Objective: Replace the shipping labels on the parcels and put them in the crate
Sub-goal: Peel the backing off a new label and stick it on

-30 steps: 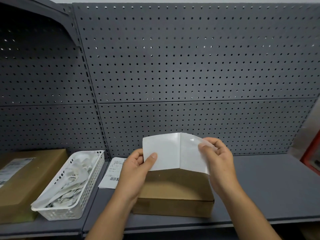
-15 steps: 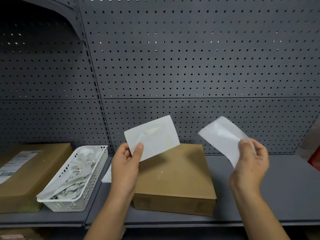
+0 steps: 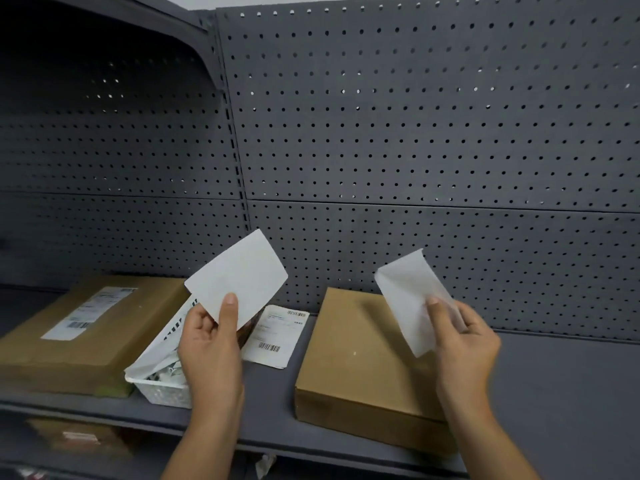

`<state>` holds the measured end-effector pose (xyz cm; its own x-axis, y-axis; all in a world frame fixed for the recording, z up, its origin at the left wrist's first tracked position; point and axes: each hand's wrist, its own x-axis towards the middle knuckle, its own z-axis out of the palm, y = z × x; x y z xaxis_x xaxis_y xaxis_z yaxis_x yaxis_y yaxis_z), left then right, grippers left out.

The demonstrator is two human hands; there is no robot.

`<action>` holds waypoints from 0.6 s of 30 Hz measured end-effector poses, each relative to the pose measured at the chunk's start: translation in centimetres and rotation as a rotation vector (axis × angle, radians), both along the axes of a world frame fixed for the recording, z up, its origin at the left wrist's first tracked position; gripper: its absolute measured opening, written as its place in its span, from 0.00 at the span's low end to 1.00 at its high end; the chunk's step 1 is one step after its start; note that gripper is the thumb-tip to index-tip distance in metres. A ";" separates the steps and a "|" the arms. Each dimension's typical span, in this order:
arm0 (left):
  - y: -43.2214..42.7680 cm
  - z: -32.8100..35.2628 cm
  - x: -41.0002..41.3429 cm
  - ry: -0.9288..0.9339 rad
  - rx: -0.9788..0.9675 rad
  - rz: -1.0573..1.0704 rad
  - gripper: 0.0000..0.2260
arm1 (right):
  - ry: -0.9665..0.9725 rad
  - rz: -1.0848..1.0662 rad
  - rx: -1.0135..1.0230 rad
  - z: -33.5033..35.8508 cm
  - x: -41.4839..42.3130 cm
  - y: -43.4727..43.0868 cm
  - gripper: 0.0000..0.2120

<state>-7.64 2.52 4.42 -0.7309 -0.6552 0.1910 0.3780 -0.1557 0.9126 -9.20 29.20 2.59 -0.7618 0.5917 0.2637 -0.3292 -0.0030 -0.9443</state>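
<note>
Since the flat white rectangular paper sheet (image 3: 242, 275) pinched in the left hand (image 3: 207, 344) is thin and nearly weightless, it is best held by an edge only, as it is here: thumb on the near face at its lower edge, fingers curled behind. It stands fairly flat and tilted, so I judge it the stiffer of the two, probably the fresh label. If its hidden face is sticky, it would cling to whatever it brushes. The right hand (image 3: 464, 344) pinches a thinner glossy curling white paper strip (image 3: 405, 299) between thumb and curled fingers near its lower end. It looks limp, likely a backing liner, and could be crumpled without harm. Both papers are blank on the sides that show, and are held apart in the air above the grey metal shelf (image 3: 554, 393). Under the right hand the plain brown flat cardboard box (image 3: 360, 362) lies at the shelf's front edge with no label on its top. It looks rigid and easy to lift by its long sides. Toward the shelf's left end lie a printed white barcode label (image 3: 277, 337), a white plastic lattice basket (image 3: 156, 389) of paper scraps and a larger brown cardboard parcel (image 3: 114, 341) bearing a label
</note>
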 end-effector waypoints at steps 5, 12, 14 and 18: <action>-3.2 -0.5 1.0 -0.018 0.009 0.087 0.08 | -0.082 0.072 0.074 0.0 -1.4 -2.7 0.10; -7.8 -0.4 2.5 0.001 0.014 0.187 0.06 | -0.025 0.322 0.217 0.6 -2.8 -10.0 0.10; -9.0 -0.2 3.0 0.011 0.020 0.205 0.05 | -0.027 0.405 0.350 0.9 -3.5 -12.8 0.14; -11.1 0.4 3.7 0.047 0.008 0.218 0.06 | 0.012 0.481 0.803 0.7 -5.1 -18.5 0.18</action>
<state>-3.96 -8.54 4.79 -0.5620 -0.7986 0.2156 0.4460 -0.0729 0.8921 -14.29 10.69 3.34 -0.8719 -0.1493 0.4663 -0.4720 0.5097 -0.7193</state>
